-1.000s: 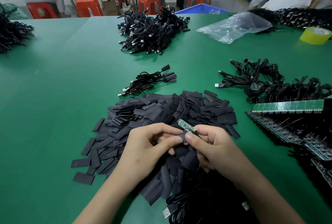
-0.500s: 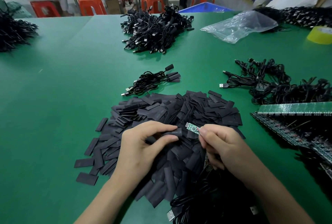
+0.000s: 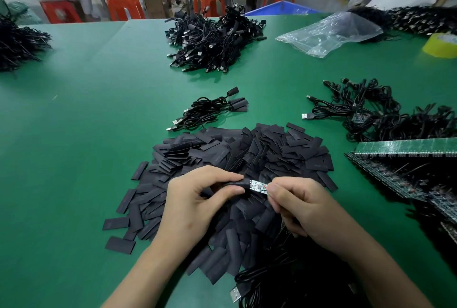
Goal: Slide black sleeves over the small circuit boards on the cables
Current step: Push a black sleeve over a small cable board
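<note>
Pinching a black sleeve [image 3: 235, 183] between thumb and forefinger, the left hand [image 3: 195, 206] holds it level just above the heap of loose sleeves [image 3: 272, 157] on the green counter [image 3: 74, 134]. The right hand [image 3: 306, 209] faces it, and its fingers [image 3: 274, 187] grip the right end of a small circuit board [image 3: 258, 186]. The board lies nearly level between the two hands, with most of its length bare. The sleeve's open end meets the board's left end; whether the tip is already inside cannot be told. Both hands have their fingers curled round what they hold.

A dark cable tangle [image 3: 291, 280] lies below the wrists at the near edge, and a USB plug [image 3: 236, 294] pokes out of it to the left. Beyond the sleeve heap sits a small bundle of cables [image 3: 210, 111] with sleeved ends pointing right. Farther back is a large cable pile [image 3: 215, 38]. To the right, another cable tangle [image 3: 371, 115] spreads out, and stacked green board panels [image 3: 405, 145] lie near it. A clear plastic bag [image 3: 329, 32] and a yellow tape roll [image 3: 441, 44] lie at the far right. More cables [image 3: 17, 43] are heaped at the far left edge. Orange stools [image 3: 123, 7] stand behind the counter.
</note>
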Demonstrator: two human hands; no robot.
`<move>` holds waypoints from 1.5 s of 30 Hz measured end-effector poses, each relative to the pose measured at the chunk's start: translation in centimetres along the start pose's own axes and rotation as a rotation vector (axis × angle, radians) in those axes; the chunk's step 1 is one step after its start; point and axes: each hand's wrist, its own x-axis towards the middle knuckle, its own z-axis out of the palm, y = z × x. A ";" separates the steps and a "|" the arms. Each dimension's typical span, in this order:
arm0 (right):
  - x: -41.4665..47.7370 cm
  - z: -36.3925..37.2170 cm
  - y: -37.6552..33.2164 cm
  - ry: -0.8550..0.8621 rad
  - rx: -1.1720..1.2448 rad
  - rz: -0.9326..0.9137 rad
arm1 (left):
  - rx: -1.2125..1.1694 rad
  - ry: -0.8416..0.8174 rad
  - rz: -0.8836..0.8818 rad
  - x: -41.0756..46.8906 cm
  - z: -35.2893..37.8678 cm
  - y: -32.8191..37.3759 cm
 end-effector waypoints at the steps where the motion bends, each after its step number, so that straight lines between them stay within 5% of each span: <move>1: 0.0 -0.1 -0.1 -0.002 -0.002 0.006 | 0.002 -0.025 0.015 0.0 -0.2 -0.1; 8: -0.2 -0.6 -0.4 -0.050 0.059 0.042 | -0.052 -0.145 0.017 0.1 -0.7 -0.3; 21: 0.0 -0.3 0.6 -0.074 -0.057 0.004 | 0.015 -0.103 -0.038 -0.7 -0.4 -0.2; 37: -0.1 -0.2 0.4 -0.079 -0.146 -0.022 | 0.051 -0.210 0.166 -0.8 -0.4 -0.2; 45: -0.2 0.0 0.3 -0.021 -0.079 -0.057 | 0.071 -0.137 0.175 -1.0 0.1 0.0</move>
